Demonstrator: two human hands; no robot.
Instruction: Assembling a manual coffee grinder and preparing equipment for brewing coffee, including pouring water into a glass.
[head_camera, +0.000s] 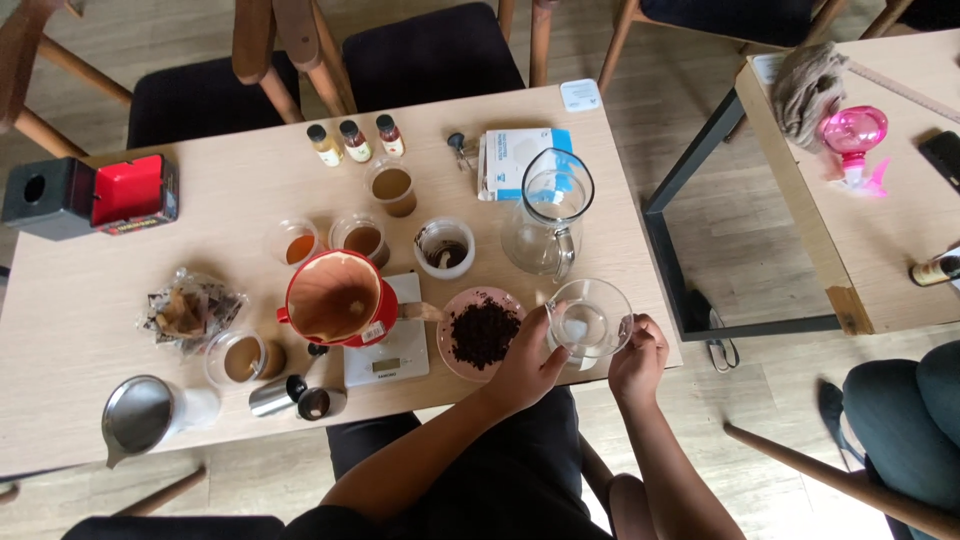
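both hands, left hand (527, 368) and right hand (637, 362), cup the small glass cup (588, 322) from either side, steadying it on the surface (80, 330) beside the pink plate of grounds (482, 332).

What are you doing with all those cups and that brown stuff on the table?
A person sits at a wooden table and holds a clear glass cup with both hands: the left hand on one side, the right hand on the other. Next to the cup is a pink plate of dark grounds. A red dripper with a paper filter sits on a white scale, and an empty glass jug stands behind.
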